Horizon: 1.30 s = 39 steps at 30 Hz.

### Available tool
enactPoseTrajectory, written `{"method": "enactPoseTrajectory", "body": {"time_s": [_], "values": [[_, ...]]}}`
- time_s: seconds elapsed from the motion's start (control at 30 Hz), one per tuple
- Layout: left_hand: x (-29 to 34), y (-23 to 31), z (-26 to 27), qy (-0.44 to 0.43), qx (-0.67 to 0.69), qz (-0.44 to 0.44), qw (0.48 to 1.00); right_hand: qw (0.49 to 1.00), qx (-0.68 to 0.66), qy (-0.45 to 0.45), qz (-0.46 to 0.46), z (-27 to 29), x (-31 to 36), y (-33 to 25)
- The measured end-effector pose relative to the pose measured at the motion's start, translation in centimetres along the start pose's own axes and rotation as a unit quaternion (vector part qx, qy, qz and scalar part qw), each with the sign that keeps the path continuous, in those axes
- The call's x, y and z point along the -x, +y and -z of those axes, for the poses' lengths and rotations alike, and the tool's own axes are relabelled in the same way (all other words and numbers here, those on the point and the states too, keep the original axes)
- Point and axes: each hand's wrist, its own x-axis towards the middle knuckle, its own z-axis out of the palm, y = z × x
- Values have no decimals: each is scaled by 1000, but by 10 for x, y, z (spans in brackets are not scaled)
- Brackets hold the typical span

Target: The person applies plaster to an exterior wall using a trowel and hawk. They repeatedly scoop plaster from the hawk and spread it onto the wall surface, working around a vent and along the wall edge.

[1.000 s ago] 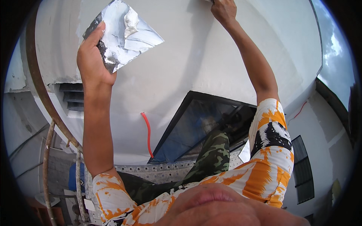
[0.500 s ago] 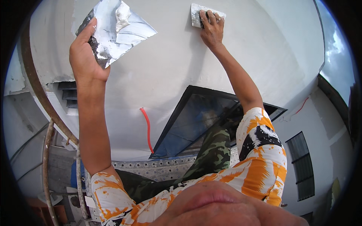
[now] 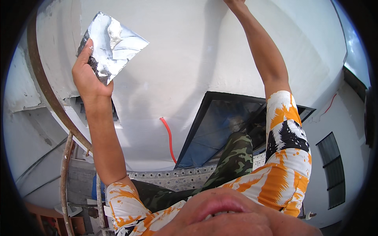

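Observation:
My left hand (image 3: pixel 89 76) is closed round the dark, putty-crusted edge of a wide metal putty knife (image 3: pixel 124 43), the thumb pressed on its near side. White filler is smeared across its shiny blade, with a thicker lump near the middle. The blade is held tilted, in front of the pale wall (image 3: pixel 169 59). My right arm reaches far up along the wall. Only the wrist end of my right hand (image 3: pixel 236 4) shows at the top edge; its fingers and whatever they hold are cut off.
A red flexible tube (image 3: pixel 169 137) sticks out of the wall beside a dark-framed window (image 3: pixel 220 122). Below runs a perforated metal platform (image 3: pixel 189 179). A curved rusty bar (image 3: pixel 51 90) and scaffold poles (image 3: pixel 65 177) stand at left. Another dark window (image 3: pixel 332 171) is at right.
My right hand has moved up from the wall, and its small putty-covered spreader has left the picture. The left hand and putty knife sit slightly lower, and the view has shifted.

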Motion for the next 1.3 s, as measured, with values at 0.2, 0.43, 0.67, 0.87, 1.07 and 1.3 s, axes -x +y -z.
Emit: {"method": "enactPoseTrajectory", "body": {"time_s": [0.2, 0.43, 0.67, 0.87, 1.07, 1.3], "values": [[3, -1, -5, 3, -17, -1, 1000, 977, 25, 2, 210, -24, 153, -60], [11, 14, -13, 12, -22, -28, 999, 939, -24, -236, 250, 34, 281, -68], [12, 14, -14, 55, -35, -47, 997, 996, 3, 74, 45, 14, 71, 31], [5, 5, -12, 43, -29, -32, 998, 994, 11, 17, 108, -17, 77, -3], [7, -2, -15, 36, -48, -32, 998, 956, 17, -109, 270, -11, 273, -60], [6, 13, -8, 35, -48, -52, 997, 965, -4, -119, 235, 52, 302, -45]]}}
